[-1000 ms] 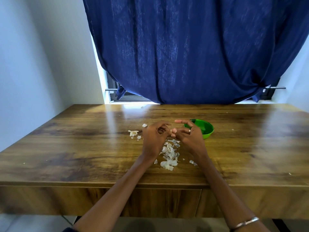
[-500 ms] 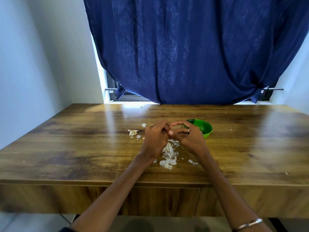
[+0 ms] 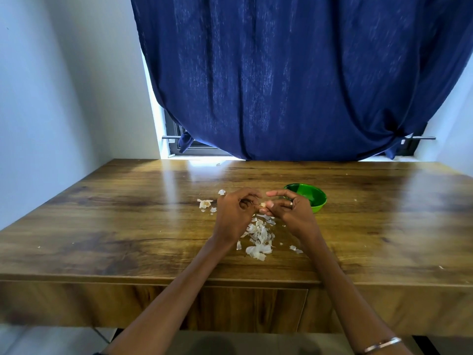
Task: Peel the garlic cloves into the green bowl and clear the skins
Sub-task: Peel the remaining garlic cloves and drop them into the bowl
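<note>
Both hands meet above the middle of the wooden table [image 3: 128,226]. My left hand [image 3: 234,213] and my right hand [image 3: 291,211] pinch one small garlic clove [image 3: 262,204] between their fingertips. A heap of white garlic skins [image 3: 258,239] lies on the table just below the hands. The green bowl [image 3: 316,197] stands right behind my right hand, partly hidden by it; its contents are not visible. A garlic remnant with skin [image 3: 204,203] lies left of my left hand.
Small skin flakes [image 3: 295,249] lie right of the heap, and one piece [image 3: 221,192] lies behind the left hand. A dark blue curtain [image 3: 294,85] hangs over the window at the table's far edge. A white wall [image 3: 51,98] runs along the left.
The hands have drawn slightly apart, and the clove now shows between the fingertips. My right index finger has lifted and straightened a little.
</note>
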`<action>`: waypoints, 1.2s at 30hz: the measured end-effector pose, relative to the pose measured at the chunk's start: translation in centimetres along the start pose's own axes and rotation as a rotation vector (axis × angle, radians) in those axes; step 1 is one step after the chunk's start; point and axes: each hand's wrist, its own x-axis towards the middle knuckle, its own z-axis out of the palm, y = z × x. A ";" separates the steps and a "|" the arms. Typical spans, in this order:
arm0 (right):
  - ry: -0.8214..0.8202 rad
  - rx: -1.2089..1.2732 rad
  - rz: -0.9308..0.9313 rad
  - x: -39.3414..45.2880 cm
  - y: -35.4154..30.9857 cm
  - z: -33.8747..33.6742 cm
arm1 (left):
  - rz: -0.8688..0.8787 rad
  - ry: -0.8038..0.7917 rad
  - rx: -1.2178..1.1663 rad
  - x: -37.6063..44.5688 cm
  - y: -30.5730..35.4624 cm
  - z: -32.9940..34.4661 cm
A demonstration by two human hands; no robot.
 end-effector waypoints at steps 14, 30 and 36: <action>0.022 -0.053 -0.094 -0.3 0.5 0.6 | 0.183 0.045 0.238 -0.6 -0.2 -0.3; 0.119 -0.102 -0.171 -0.3 1.5 0.1 | 0.196 0.034 0.260 -1.1 -0.4 -0.1; 0.152 -0.088 -0.172 -0.2 1.5 0.1 | 0.149 0.070 0.190 -1.0 -0.3 0.0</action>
